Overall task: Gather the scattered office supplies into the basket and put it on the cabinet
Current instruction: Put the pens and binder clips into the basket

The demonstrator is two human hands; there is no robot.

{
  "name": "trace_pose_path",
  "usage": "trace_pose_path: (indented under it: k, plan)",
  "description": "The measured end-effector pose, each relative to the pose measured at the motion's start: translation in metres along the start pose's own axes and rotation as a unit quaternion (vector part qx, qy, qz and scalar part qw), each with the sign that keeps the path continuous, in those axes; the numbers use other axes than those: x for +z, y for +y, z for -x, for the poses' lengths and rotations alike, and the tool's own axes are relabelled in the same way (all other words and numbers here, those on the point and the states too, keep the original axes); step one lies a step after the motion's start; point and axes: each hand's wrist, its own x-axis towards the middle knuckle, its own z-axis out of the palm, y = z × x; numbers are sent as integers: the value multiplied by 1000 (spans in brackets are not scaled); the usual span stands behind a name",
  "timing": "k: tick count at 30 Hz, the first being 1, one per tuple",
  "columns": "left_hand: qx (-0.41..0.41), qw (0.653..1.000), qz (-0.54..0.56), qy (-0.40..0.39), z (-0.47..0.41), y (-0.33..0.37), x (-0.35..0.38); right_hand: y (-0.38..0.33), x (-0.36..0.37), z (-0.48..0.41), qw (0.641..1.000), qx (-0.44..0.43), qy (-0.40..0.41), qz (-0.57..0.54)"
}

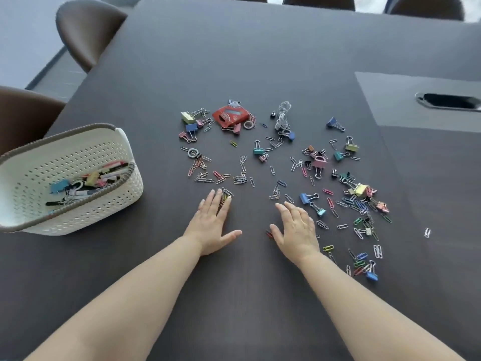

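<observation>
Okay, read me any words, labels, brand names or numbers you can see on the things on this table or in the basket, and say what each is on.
No text here can be read.
Red packet: pale printing on its face, too blurred to read.
Pens in the basket: any markings are too small to read.
Binder clips and paper clips: no lettering shows.

A cream perforated basket [52, 157] with a grey rim stands at the left of the frame, holding pens [114, 166] and a few clips. Across the centre and right lie scattered paper clips [243, 175] and coloured binder clips [318, 162]. At upper centre lies a red packet [230, 116], with a coiled white cable [283, 115] near it on the right. One lone clip [427, 232] lies at far right.
</observation>
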Motion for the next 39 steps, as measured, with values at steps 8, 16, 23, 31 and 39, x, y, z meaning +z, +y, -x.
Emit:
trace_pose_path:
  k: [8,16,23,31,39]
  plan:
    - [133,990,-38,-12,-20,77,16,71,-21,49,989,129,70,5]
    - [202,976,-78,-24,-30,111,15,109,1,109,951,306,-29,42]
    - [159,985,-70,0,-58,121,13,120,-5,34,971,238,20,10]
    - [164,985,-44,11,-89,154,9,153,-25,4,985,87,103,-106]
    - [103,992,-74,21,-114,196,12,231,-42,6,949,307,65,-29]
